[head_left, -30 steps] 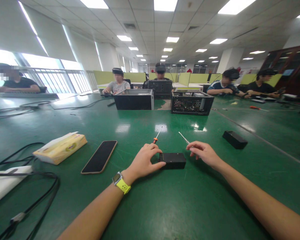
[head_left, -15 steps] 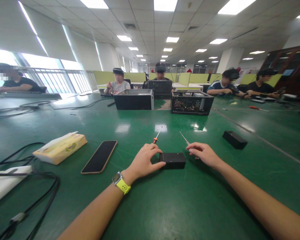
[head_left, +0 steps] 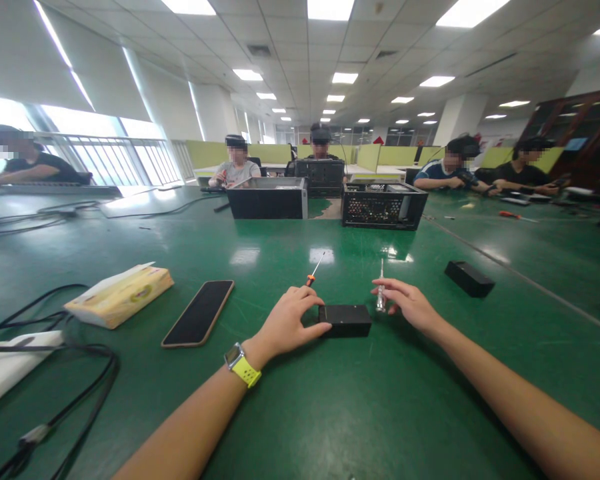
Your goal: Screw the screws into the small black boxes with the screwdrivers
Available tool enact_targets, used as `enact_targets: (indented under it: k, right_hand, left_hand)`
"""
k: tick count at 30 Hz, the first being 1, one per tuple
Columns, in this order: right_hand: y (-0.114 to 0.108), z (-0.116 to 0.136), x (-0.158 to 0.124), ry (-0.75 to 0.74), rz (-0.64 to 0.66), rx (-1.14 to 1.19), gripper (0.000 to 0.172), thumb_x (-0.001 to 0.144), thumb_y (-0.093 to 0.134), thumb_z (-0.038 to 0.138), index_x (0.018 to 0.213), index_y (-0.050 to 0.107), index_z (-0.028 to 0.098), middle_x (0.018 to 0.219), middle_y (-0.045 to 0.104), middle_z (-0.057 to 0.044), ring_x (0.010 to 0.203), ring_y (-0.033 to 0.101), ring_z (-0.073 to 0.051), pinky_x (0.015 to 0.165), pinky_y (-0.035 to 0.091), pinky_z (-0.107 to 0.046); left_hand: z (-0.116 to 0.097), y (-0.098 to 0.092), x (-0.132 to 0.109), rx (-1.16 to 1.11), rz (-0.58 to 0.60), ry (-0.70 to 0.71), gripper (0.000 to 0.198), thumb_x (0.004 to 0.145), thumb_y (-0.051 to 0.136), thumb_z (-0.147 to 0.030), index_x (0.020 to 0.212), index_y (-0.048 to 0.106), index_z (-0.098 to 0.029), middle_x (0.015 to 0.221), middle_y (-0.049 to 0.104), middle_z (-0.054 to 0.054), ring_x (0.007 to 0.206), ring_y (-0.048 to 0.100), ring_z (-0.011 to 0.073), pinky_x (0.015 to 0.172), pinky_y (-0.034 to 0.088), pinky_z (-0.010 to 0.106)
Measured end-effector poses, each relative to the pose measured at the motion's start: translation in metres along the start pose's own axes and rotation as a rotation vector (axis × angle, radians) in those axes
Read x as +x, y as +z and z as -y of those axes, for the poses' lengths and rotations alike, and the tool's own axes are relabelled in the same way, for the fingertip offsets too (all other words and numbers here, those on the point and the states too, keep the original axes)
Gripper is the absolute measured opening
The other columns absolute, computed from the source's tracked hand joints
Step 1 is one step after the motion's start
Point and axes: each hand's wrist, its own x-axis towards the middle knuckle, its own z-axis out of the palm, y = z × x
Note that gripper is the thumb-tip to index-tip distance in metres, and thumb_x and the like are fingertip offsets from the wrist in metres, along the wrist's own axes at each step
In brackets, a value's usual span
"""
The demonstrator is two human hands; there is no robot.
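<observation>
Pinches the left end of a matte black oblong box, flat on the glossy green worktop, between thumb and fingers of the left hand. Grips a clear-handled screwdriver in curled fingers of the right hand, just off the box's right end, pointing its thin metal shaft toward the worktop's far edge. Has an orange-handled screwdriver just beyond the left hand, a smartphone toward the left edge, a 2nd black box toward the right.
</observation>
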Motion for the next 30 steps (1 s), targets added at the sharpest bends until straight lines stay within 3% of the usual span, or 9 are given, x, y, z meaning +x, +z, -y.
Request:
enact_targets:
  k: [4,7,12,17,20,22,25,28,30]
  right_hand:
    - [-0.001,0.009,-0.002,0.002,-0.010,0.232,0.043,0.073,0.053,0.024,0.115,0.060,0.018,0.104,0.066,-0.009,0.075,0.061,-0.017,0.054,0.049,-0.027]
    - [0.001,0.015,-0.006,-0.044,-0.043,0.281,0.045,0.071,0.065,0.023,0.115,0.059,0.021,0.092,0.064,-0.003,0.064,0.059,-0.014,0.052,0.048,-0.027]
    - [0.004,0.016,-0.007,-0.162,-0.203,0.197,0.028,0.077,0.068,0.037,0.096,0.064,0.017,0.055,0.054,0.003,0.048,0.051,-0.012,0.047,0.042,-0.027]
    - [0.000,0.012,-0.005,-0.254,-0.342,0.081,0.026,0.078,0.068,0.042,0.076,0.065,0.016,0.050,0.049,0.005,0.044,0.045,-0.010,0.045,0.037,-0.025]
    - [-0.001,0.010,-0.004,-0.198,-0.295,0.033,0.033,0.080,0.064,0.047,0.068,0.059,0.017,0.055,0.055,0.002,0.046,0.050,-0.011,0.046,0.040,-0.025]
    - [-0.001,0.009,-0.004,-0.139,-0.227,-0.037,0.035,0.083,0.059,0.050,0.071,0.058,0.018,0.056,0.055,0.003,0.045,0.051,-0.011,0.045,0.039,-0.025]
    - [-0.002,0.004,-0.003,-0.088,-0.177,-0.289,0.033,0.083,0.057,0.048,0.092,0.063,0.017,0.051,0.048,0.007,0.043,0.047,-0.012,0.045,0.035,-0.025]
    - [-0.005,-0.001,-0.001,-0.059,-0.166,-0.563,0.042,0.082,0.057,0.041,0.115,0.059,0.016,0.054,0.052,0.006,0.049,0.051,-0.014,0.050,0.036,-0.026]
    - [-0.007,-0.004,0.000,-0.016,-0.133,-0.723,0.044,0.082,0.056,0.037,0.121,0.055,0.017,0.061,0.059,0.003,0.055,0.057,-0.015,0.054,0.039,-0.026]
  left_hand:
    - [0.000,0.000,0.000,0.008,0.003,-0.004,0.035,0.081,0.066,-0.042,0.107,0.062,-0.021,0.109,0.059,0.008,0.103,0.051,0.0257,0.093,0.044,0.042]
    - [0.001,0.000,0.000,0.014,0.002,-0.003,0.034,0.081,0.066,-0.043,0.108,0.062,-0.022,0.109,0.059,0.007,0.103,0.052,0.0258,0.093,0.044,0.042]
    - [0.001,0.001,0.000,0.006,0.003,-0.003,0.035,0.081,0.066,-0.043,0.107,0.062,-0.021,0.110,0.059,0.008,0.104,0.051,0.0260,0.094,0.044,0.042]
    - [0.001,0.001,0.000,0.006,0.010,-0.009,0.035,0.081,0.066,-0.043,0.107,0.062,-0.020,0.110,0.059,0.008,0.103,0.051,0.0254,0.094,0.044,0.042]
    - [0.001,0.001,0.000,0.009,0.011,-0.005,0.035,0.082,0.065,-0.043,0.107,0.062,-0.020,0.110,0.059,0.008,0.104,0.051,0.0255,0.094,0.044,0.042]
    - [0.001,0.000,-0.001,0.004,0.007,-0.002,0.037,0.081,0.066,-0.044,0.108,0.061,-0.020,0.111,0.058,0.008,0.104,0.051,0.0258,0.094,0.044,0.043]
    - [-0.001,-0.001,-0.001,-0.031,-0.038,0.017,0.041,0.081,0.067,-0.043,0.113,0.058,-0.020,0.116,0.056,0.009,0.109,0.051,0.0256,0.097,0.044,0.043]
    - [-0.003,-0.002,0.001,-0.080,-0.152,0.075,0.040,0.082,0.065,-0.029,0.119,0.053,-0.018,0.123,0.052,0.011,0.116,0.048,0.0244,0.101,0.042,0.042]
    - [-0.004,-0.003,0.002,-0.092,-0.271,0.116,0.033,0.084,0.059,-0.017,0.117,0.053,-0.017,0.122,0.051,0.012,0.117,0.049,0.0230,0.102,0.042,0.041]
